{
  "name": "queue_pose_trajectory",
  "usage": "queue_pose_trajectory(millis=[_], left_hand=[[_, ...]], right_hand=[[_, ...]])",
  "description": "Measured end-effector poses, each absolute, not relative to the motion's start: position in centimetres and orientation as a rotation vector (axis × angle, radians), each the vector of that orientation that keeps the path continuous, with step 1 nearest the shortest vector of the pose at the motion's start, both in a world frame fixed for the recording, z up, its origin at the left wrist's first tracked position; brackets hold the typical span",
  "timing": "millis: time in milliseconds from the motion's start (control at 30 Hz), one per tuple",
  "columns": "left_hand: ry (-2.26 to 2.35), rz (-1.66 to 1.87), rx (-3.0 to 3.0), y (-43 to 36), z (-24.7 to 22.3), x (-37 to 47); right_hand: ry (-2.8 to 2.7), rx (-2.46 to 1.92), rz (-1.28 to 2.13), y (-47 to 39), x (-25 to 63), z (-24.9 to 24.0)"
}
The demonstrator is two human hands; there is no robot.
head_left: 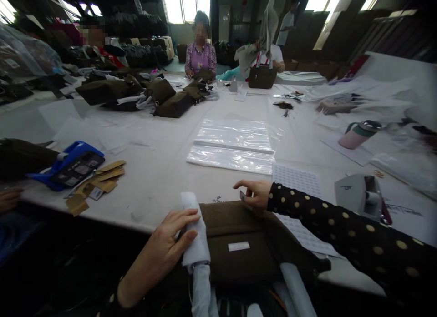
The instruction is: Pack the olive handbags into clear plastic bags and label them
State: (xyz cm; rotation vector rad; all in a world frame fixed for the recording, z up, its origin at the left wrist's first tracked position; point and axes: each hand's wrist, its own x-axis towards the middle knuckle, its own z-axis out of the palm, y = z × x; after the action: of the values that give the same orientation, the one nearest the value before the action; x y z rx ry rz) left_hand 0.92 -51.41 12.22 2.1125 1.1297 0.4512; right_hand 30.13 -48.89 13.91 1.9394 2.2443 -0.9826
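Observation:
A dark olive bag (235, 221) lies at the near edge of the table, with a small white label (239, 246) on its side. My left hand (170, 237) is closed around a handle wrapped in white padding (196, 230) at the bag's left. Over the bag's far right part is my right hand (254, 194), index finger pointing left, with a small dark piece (242, 196) held between its fingers. Another white-wrapped handle (297, 287) hangs at the lower right of the bag.
Flat clear plastic bags (234, 146) lie ahead. A printed sheet (297, 180), grey tape dispenser (358, 196) and pink cup (358, 134) are at right. Blue tool (75, 164) and brown tags (102, 183) sit left. Olive bags (174, 103) and people (200, 57) are beyond.

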Motion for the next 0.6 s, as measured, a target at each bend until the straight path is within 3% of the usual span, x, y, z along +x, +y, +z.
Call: queue_pose_trajectory(millis=[333,600], left_hand=[[1.127,0.486,2.143,-50.9,11.2,0.5],[1.147,0.503,2.122,-50.6,10.8,0.3]], right_hand=[[2.235,1.829,-1.132,-49.1,33.9,17.7],[2.464,1.564,-0.537,-48.9,36.6,19.7]])
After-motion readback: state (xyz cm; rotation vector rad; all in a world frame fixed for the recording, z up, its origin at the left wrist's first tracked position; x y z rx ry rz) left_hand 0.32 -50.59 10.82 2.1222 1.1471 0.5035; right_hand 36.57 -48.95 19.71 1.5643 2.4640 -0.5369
